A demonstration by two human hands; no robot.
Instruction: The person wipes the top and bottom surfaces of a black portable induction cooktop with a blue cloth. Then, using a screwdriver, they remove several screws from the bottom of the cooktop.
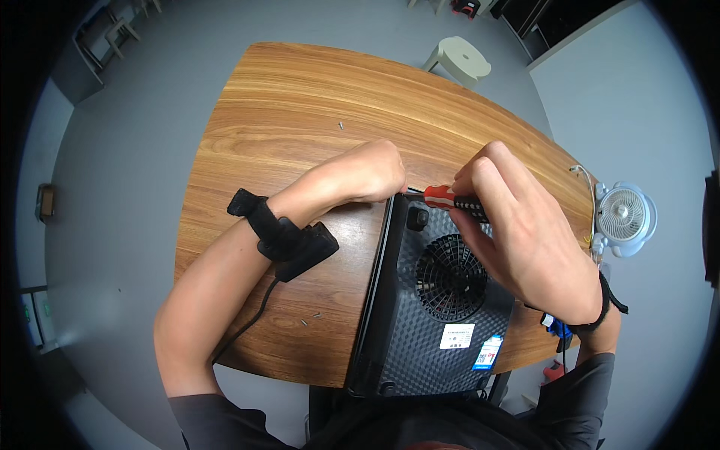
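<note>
A black appliance that looks like an induction cooker point(405, 330) lies bottom-up on the wooden table, its round fan grille point(452, 277) facing up. My right hand point(525, 225) is closed around a screwdriver point(441, 196) with a red and black handle. The screwdriver lies nearly level, pointing left over the cooker's far left corner. At that corner, my left hand point(371, 172) is closed with its fingers curled down. Its fingertips are close to the screwdriver's tip, and what they hold is hidden. A rubber foot point(418, 218) sits just below the handle.
A loose screw point(340, 125) lies on the far part of the table point(300, 82); two more small screws point(310, 319) lie left of the cooker. A light blue fan point(624, 212) stands at the right edge. Beyond the table is a pale stool point(461, 60). A cable runs from my left wrist device point(300, 247).
</note>
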